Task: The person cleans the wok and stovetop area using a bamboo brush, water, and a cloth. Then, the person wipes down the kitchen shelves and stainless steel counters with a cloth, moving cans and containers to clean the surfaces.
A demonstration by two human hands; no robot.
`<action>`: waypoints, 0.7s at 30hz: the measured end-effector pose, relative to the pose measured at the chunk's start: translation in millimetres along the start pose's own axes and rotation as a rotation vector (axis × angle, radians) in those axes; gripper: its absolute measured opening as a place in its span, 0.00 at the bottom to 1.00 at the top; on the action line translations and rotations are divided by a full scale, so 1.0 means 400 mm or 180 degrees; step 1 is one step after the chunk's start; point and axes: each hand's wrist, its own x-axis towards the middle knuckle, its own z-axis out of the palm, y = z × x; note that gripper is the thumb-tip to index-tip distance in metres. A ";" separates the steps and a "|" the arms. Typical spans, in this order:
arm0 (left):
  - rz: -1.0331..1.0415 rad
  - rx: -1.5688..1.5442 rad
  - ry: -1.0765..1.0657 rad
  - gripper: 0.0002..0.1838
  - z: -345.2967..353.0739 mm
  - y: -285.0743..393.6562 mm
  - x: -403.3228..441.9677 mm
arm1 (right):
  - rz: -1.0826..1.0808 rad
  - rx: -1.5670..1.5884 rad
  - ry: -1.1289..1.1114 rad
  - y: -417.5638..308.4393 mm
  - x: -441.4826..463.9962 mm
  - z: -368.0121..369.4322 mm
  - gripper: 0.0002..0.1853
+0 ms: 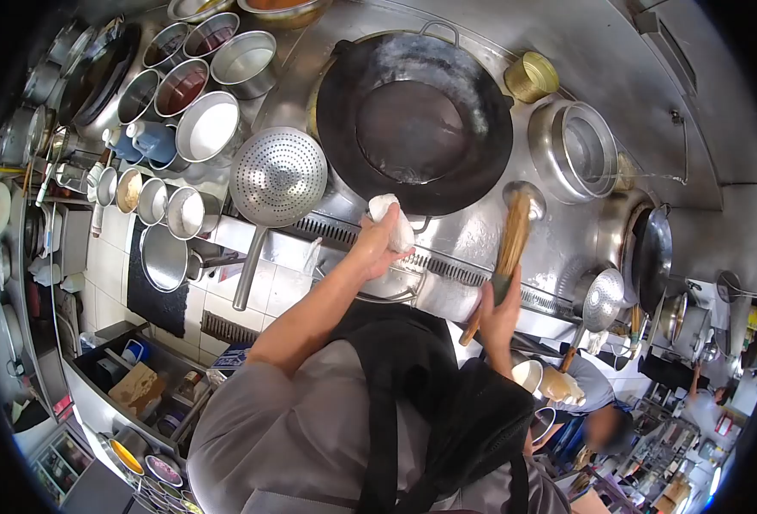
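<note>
My left hand is closed around a folded white cloth at the near rim of a large black wok. A metal loop handle of the wok shows just beside the cloth. A little water or shine lies in the wok's bottom. To the right, my right hand grips a bamboo wok brush with a green band, bristles pointing away from me. Behind the bristles is the round metal bowl of a ladle. A wooden handle end sticks out below my hand; whether it is the ladle's is unclear.
A perforated strainer lies left of the wok, near several metal seasoning pots. Right of the wok stand a gold tin and nested steel basins. Another person bends at the lower right.
</note>
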 end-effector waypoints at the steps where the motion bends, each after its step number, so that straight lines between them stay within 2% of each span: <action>1: -0.0096 -0.0200 -0.0182 0.38 -0.004 -0.003 0.024 | -0.0264 -0.0246 0.0411 0.036 -0.042 0.056 0.45; 2: -0.0060 -0.0154 -0.0190 0.31 -0.006 -0.009 0.035 | -0.0097 -0.0591 -0.0220 0.128 -0.082 0.099 0.45; 3: -0.0008 -0.0117 -0.0197 0.24 -0.002 -0.015 0.044 | -0.0928 -0.1252 -0.0938 0.236 -0.093 0.113 0.43; 4: 0.0041 -0.0069 -0.0196 0.17 0.002 -0.017 0.047 | -0.0140 -0.0903 -0.1213 0.176 -0.083 0.085 0.41; 5: 0.0111 -0.0046 -0.0207 0.16 0.007 -0.011 0.054 | 0.0637 -0.0541 -0.1461 0.114 -0.064 0.045 0.39; 7: 0.0192 0.0003 -0.0186 0.16 0.004 -0.016 0.052 | 0.0885 0.0205 -0.0985 0.022 0.004 -0.030 0.35; 8: 0.0258 0.0137 -0.0199 0.17 0.007 -0.014 0.053 | 0.0412 0.0317 -0.0640 -0.018 0.039 -0.056 0.33; 11: 0.0537 0.0410 0.0046 0.17 -0.005 -0.036 0.080 | -0.0190 0.0131 -0.0649 -0.132 0.168 -0.134 0.30; 14: 0.0788 0.0445 -0.0030 0.17 -0.023 -0.061 0.104 | -0.0322 -0.1289 -0.1511 -0.233 0.294 -0.173 0.28; 17: 0.0736 0.0289 -0.0019 0.20 -0.002 -0.035 0.070 | -0.0699 -0.1406 -0.1708 -0.203 0.393 -0.303 0.27; 19: 0.0637 0.0238 0.0091 0.21 -0.004 -0.040 0.069 | -0.0134 -0.1252 -0.1390 -0.280 0.399 -0.378 0.29; 21: 0.0593 0.0367 0.0203 0.24 0.000 -0.040 0.066 | 0.0025 -0.0318 -0.1408 -0.303 0.410 -0.370 0.31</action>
